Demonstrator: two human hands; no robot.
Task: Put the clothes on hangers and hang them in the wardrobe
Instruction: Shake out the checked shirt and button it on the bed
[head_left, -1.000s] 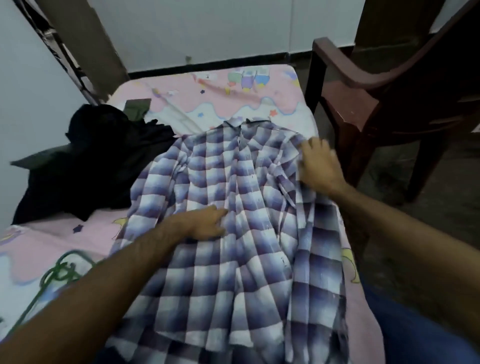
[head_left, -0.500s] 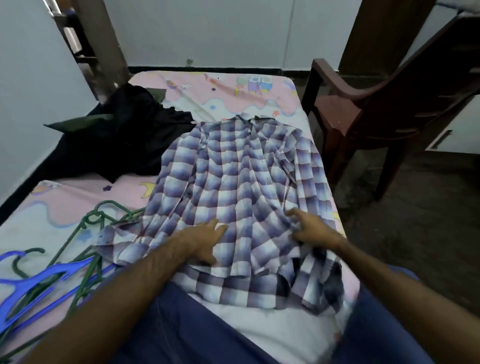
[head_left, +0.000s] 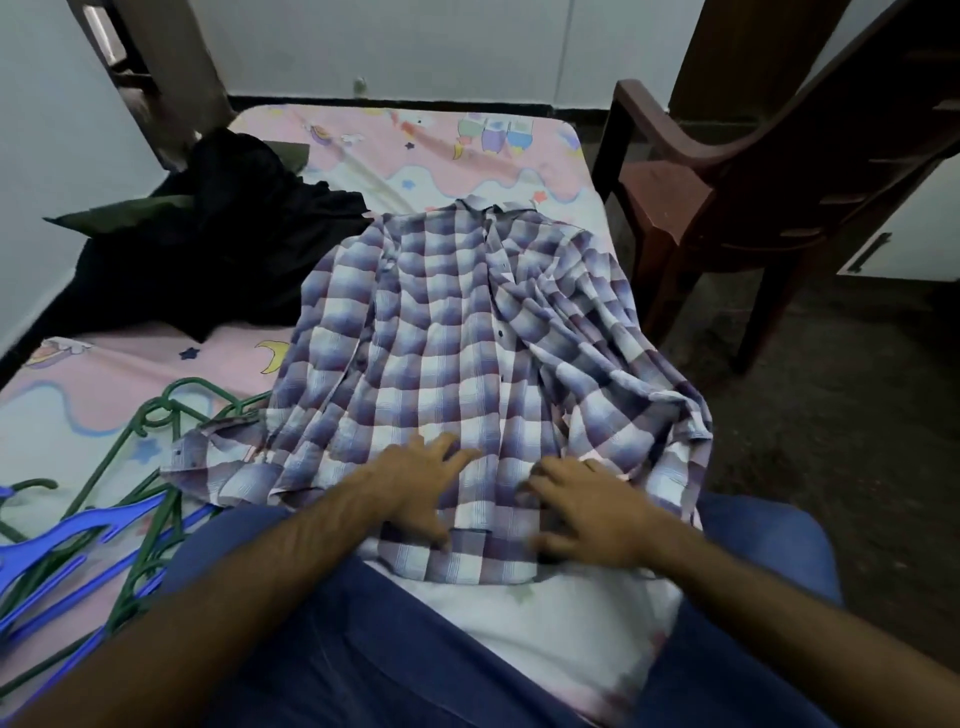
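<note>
A purple-and-white checked shirt (head_left: 467, 353) lies spread flat on the bed (head_left: 104, 374), collar toward the far end. My left hand (head_left: 423, 483) rests palm down on its lower hem, fingers spread. Just to the right, my right hand (head_left: 592, 512) lies on the same hem with fingers slightly bent; whether it pinches the cloth is unclear through blur. Green hangers (head_left: 156, 415) and blue hangers (head_left: 67, 545) are tangled at the bed's left side, partly under the shirt's sleeve. A pile of dark clothes (head_left: 208, 244) sits at the far left.
A dark brown armchair (head_left: 753, 171) stands close to the bed's right side, on a dark floor. A wooden post (head_left: 171, 67) rises at the far left corner. White walls close the back and left. My legs in blue trousers (head_left: 363, 649) fill the foreground.
My right hand slid from the shirt's far right shoulder down to the near hem beside my left hand. The view pulled back, and the hangers came into sight at the left.
</note>
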